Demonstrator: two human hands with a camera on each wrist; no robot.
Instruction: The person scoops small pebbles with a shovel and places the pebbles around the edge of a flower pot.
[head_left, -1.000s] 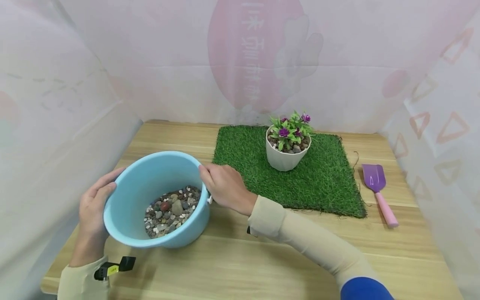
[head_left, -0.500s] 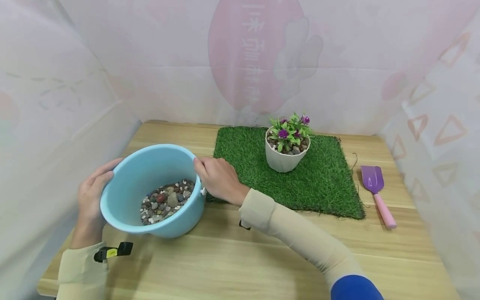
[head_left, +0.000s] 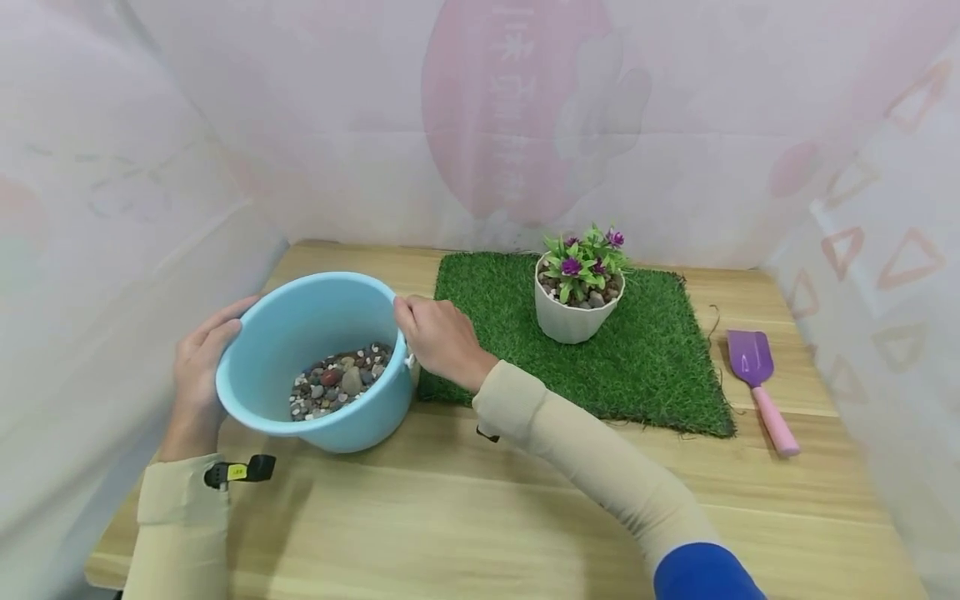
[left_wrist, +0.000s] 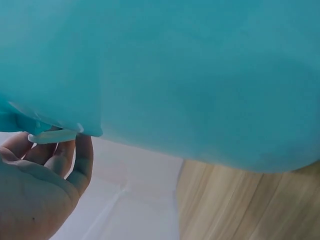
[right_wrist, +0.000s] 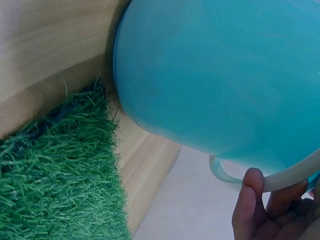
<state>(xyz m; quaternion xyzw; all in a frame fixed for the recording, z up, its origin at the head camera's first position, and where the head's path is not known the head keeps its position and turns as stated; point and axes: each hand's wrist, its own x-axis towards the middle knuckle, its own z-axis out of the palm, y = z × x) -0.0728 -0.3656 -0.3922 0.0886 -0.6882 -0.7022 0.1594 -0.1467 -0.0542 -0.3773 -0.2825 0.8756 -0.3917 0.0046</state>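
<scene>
A light blue bucket [head_left: 360, 427] stands at the left of the wooden table, with mixed pebbles [head_left: 339, 385] in its bottom. My left hand [head_left: 198, 371] grips the bucket's left rim, thumb on top. On the opposite side, my right hand [head_left: 442, 340] holds the rim. The right wrist view has its fingers curled about the pale bucket handle [right_wrist: 290, 176] just under the rim. In the left wrist view, the bucket wall [left_wrist: 200, 85] fills the upper part, with curled fingers [left_wrist: 85, 162] under the rim. Whether the bucket's base fully touches the table is hard to tell.
Right of the bucket lies a green artificial grass mat [head_left: 645, 375]. A white pot [head_left: 570, 321] with purple flowers stands on it. A purple shovel with a pink handle [head_left: 774, 421] lies farther right. Printed white curtains enclose the table [head_left: 420, 525].
Both hands have moved the bucket away from me, toward the back of the table. Their hold on the rim looks the same. The pot, mat and shovel have stayed in place.
</scene>
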